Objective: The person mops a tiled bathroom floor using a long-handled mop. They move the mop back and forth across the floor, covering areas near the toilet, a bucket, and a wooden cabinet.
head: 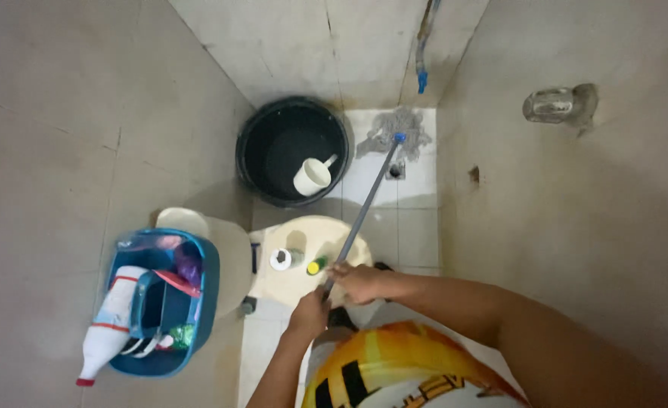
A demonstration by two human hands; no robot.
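Mop (364,208) in both hands: the right hand (356,281) is clenched around the grey handle higher up, the left hand (309,311) wrapped around it just below, near the body. The handle slants away over the closed cream toilet lid (303,227) to the grey stringy mop head (402,134), which lies on the white floor tiles (417,227) in the far corner, beside the small floor drain (395,171).

Several things stand close to that long handle. A small white tub (280,259) and a bottle with a yellow-green cap (316,265) sit on the toilet lid, just beside the shaft; a sideways sweep could knock either to the floor. The black bucket (292,151) with a white scoop (313,175) inside is right next to the mop head, so a hard push to the left might strike its wall and slop whatever it holds, though I cannot tell from this angle whether there is water in it.

The space is tight between tiled walls, and the floor looks possibly wet, so footing may be poor. The blue caddy (164,302) on the left carries a white bottle with a red cap (107,332) hanging over its edge; a bump from an elbow could tip it out
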